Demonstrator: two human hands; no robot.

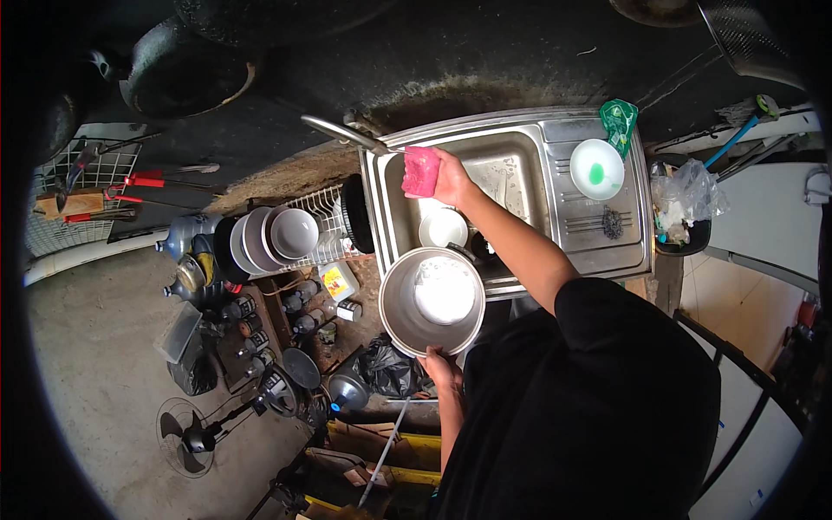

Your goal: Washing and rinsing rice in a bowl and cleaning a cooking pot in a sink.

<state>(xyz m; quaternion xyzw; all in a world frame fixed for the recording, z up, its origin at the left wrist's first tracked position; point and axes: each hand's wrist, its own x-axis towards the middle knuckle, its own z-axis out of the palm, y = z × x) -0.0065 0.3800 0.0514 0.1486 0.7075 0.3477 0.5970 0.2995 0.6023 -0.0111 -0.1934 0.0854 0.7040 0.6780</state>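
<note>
My right hand [450, 179] grips a pink sponge or cloth [421, 171] beneath the tip of the metal faucet [348, 135], above the left part of the stainless steel sink basin [530, 153]. With my left hand [442, 369] I hold a large metal pot [402, 309] by its near side. The pot is tipped so its inside faces up toward me, and its far rim overlaps the sink's front edge. A white bowl [443, 227] rests in the basin beyond the pot. Beside it, a dark item [480, 246] is partly hidden by my forearm.
On the drainboard [565, 130] are a white bowl with green liquid [598, 169], a green pouch [619, 123] and a metal scourer [612, 223]. Left of the sink, a dish rack [323, 203] holds bowls [294, 233]. Bottles, a black bag [388, 367] and a fan [188, 435] occupy the floor area.
</note>
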